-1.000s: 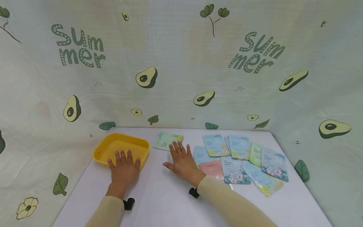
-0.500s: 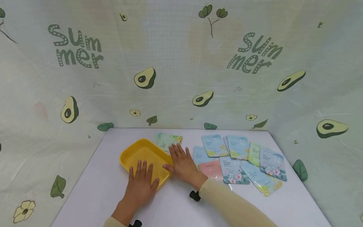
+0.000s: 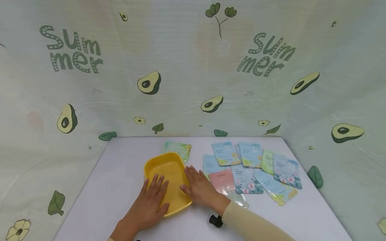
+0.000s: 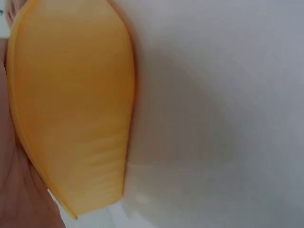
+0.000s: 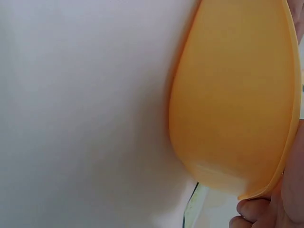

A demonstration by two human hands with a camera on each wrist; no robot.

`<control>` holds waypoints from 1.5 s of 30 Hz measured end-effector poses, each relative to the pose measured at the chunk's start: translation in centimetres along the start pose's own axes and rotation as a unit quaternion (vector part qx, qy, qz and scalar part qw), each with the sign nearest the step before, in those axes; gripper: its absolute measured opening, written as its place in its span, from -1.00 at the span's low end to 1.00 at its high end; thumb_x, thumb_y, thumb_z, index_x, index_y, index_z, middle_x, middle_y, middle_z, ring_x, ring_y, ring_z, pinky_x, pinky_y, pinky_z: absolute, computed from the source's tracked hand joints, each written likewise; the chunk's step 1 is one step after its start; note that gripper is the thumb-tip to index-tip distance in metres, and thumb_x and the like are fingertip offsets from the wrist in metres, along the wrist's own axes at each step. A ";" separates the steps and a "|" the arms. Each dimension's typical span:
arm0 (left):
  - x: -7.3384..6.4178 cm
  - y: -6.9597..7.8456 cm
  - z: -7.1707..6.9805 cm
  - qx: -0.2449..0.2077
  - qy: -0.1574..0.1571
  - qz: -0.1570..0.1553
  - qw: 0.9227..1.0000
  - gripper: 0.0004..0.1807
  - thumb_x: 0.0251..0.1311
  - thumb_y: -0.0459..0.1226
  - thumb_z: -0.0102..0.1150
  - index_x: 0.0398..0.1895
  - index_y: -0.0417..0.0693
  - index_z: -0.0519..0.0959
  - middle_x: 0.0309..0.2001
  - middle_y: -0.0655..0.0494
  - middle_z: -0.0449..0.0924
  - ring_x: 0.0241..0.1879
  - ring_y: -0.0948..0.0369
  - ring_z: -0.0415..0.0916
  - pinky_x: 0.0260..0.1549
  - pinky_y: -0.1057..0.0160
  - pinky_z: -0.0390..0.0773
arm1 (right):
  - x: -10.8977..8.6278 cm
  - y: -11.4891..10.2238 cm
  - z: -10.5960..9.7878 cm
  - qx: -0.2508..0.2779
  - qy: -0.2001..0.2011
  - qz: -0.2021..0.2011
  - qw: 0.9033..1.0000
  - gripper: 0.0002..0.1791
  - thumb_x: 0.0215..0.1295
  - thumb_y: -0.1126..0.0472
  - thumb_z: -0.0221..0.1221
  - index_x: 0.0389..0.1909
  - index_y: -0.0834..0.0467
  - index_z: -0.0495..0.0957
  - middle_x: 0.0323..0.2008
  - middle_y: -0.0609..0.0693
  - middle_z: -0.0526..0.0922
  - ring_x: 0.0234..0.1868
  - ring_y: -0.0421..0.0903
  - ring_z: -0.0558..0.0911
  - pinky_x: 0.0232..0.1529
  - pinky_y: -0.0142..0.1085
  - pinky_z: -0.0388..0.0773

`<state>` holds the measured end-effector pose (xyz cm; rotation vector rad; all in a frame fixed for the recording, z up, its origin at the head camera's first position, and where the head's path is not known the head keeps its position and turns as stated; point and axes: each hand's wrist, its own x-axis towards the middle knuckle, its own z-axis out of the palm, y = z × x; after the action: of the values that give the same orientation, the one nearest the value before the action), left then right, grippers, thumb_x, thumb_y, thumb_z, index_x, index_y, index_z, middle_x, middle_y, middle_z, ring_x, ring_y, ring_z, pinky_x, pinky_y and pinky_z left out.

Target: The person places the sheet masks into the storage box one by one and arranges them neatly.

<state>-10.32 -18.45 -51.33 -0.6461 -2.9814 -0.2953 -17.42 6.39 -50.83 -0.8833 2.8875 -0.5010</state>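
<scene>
Left hand (image 3: 149,205) rests with straight fingers on the left side of a yellow tray (image 3: 172,174), and right hand (image 3: 202,189), also with fingers extended, touches its opposite rim. The tray sits between them on a white table (image 3: 126,174). Just beyond it, ahead of both hands, I see a pale green packet (image 3: 182,152). Close at the right of the right hand lies a pink packet (image 3: 223,182), and farther to that side are several overlapping blue packets (image 3: 251,155). Behind everything hangs a cloth (image 3: 181,50) printed with avocados.

Left hand (image 3: 149,205), right hand (image 3: 202,188) on yellow tray (image 3: 176,177); packets (image 3: 246,179) spread at right
</scene>
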 end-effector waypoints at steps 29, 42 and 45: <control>-0.1 -2.4 -0.3 -0.078 -0.017 -0.082 0.993 -0.11 0.57 0.18 0.00 0.65 -0.29 0.15 0.68 -0.20 0.03 0.69 -0.14 -0.09 0.59 -0.26 0.07 | -6.2 -2.0 0.6 -0.065 0.025 0.013 0.998 0.12 0.42 -0.52 -0.01 0.61 0.32 0.18 0.61 0.30 0.20 0.65 0.20 0.19 0.55 0.29 0.20; 3.0 -1.8 0.7 -0.066 -0.015 -0.096 0.993 0.08 0.50 0.38 -0.18 0.68 -0.32 0.01 0.71 -0.22 -0.15 0.71 -0.12 -0.23 0.64 -0.19 -0.04 | -2.8 1.7 -1.3 0.007 -0.043 0.045 0.998 0.14 0.43 -0.51 0.02 0.72 0.16 -0.06 0.72 0.13 -0.04 0.72 0.09 0.02 0.64 0.25 -0.01; 3.1 -1.8 0.7 -0.061 -0.013 -0.102 0.993 0.09 0.49 0.38 -0.16 0.67 -0.34 0.00 0.71 -0.24 -0.13 0.71 -0.14 -0.22 0.63 -0.19 -0.01 | -2.3 1.9 -1.2 0.018 -0.047 0.047 0.998 0.14 0.43 -0.51 0.03 0.72 0.14 -0.07 0.72 0.10 -0.06 0.72 0.08 0.00 0.66 0.22 -0.04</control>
<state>-13.94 -18.62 -51.91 -0.3558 -3.0774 -0.4898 -16.68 9.50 -50.34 -0.7403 2.8095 -0.4867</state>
